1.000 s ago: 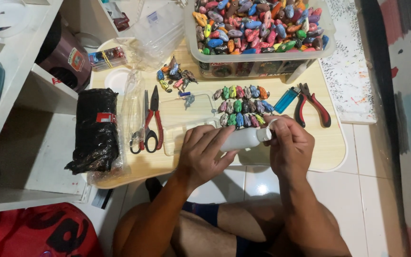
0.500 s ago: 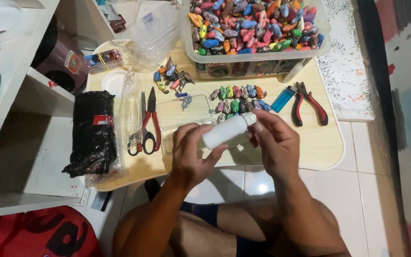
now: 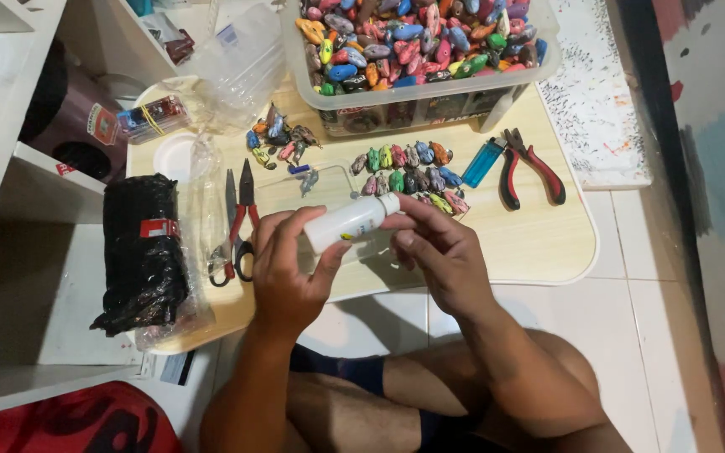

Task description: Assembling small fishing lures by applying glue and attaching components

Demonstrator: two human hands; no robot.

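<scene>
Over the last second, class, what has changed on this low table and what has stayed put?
The white bottle stays in both hands, but its cap end has tilted up toward the right hand, whose fingers now pinch the cap; the left hand grips the body. The scissors, pliers, blue lighter and bin have not moved.

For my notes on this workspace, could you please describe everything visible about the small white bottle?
The small white bottle looks like smooth opaque plastic, cylindrical, with a partly hidden label. It lies nearly level, tilted slightly up to the right, above the wooden lap table. The left hand grips its body; the right hand pinches its cap end.
</scene>
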